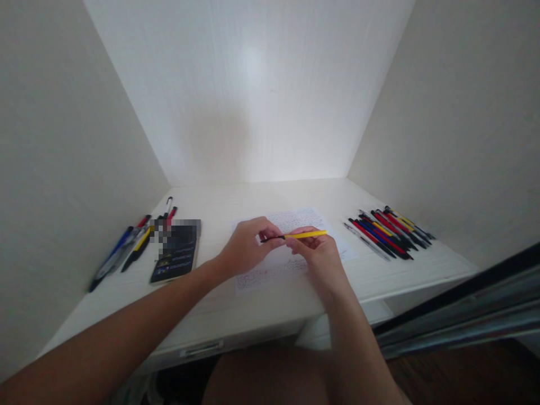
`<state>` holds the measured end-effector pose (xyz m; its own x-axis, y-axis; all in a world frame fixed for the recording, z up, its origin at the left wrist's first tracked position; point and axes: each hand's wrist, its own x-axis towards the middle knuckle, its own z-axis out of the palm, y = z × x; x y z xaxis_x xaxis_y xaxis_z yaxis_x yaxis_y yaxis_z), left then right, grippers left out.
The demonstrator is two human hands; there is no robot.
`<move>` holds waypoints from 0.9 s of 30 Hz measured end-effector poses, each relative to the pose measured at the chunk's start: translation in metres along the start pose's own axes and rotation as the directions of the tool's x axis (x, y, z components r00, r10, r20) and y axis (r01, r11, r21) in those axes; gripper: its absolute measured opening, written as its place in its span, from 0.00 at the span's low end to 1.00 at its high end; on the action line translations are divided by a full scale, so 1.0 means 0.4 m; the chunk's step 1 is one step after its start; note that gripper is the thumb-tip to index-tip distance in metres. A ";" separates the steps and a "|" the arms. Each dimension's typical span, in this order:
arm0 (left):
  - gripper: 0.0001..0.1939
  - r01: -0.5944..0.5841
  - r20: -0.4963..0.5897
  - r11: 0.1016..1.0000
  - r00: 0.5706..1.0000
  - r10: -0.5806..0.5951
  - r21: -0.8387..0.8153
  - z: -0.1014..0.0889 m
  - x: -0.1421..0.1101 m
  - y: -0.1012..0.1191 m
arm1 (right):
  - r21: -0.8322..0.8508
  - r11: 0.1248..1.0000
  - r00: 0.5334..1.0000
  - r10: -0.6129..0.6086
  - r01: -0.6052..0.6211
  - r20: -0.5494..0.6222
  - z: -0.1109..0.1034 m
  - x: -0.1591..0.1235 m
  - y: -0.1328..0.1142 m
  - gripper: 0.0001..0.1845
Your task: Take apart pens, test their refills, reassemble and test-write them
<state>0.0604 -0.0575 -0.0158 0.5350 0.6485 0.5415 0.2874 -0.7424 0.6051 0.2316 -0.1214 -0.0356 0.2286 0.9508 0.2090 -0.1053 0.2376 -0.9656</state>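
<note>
A pen with a yellow barrel (310, 234) and a black end lies level between my two hands, above a sheet of paper (255, 280) covered in small writing. My left hand (252, 241) pinches its black end between thumb and fingers. My right hand (315, 247) has its thumb and fingers closed on the yellow barrel near the middle. The paper lies on the white desk, partly hidden under both hands.
Left of my hands lies a phone (175, 256), partly pixelated. Beyond it, loose pens (122, 250) lie by the left wall. Several pens in red, blue, yellow and black (388, 230) form a row at the right. White panels (270, 95) enclose the desk (236, 197).
</note>
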 end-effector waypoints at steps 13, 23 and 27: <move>0.10 0.147 0.101 0.952 0.987 -0.123 -0.267 0.000 0.008 0.003 | -0.030 0.998 0.998 -0.055 0.055 0.024 0.003 -0.001 -0.004 0.07; 0.14 0.344 0.344 0.839 0.917 -0.203 -0.421 -0.021 0.014 0.007 | -0.009 0.998 0.993 -0.066 0.067 0.098 -0.004 -0.001 0.004 0.06; 0.14 0.515 0.491 0.715 0.828 -0.272 -0.473 -0.024 0.013 0.001 | 0.020 0.994 0.980 -0.108 0.107 0.166 -0.001 -0.006 0.000 0.06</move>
<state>0.0555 -0.0528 -0.0071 0.7547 0.6561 -0.0027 0.1055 -0.1173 0.9875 0.2315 -0.1237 -0.0360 0.0749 0.9392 0.3352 -0.0996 0.3415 -0.9346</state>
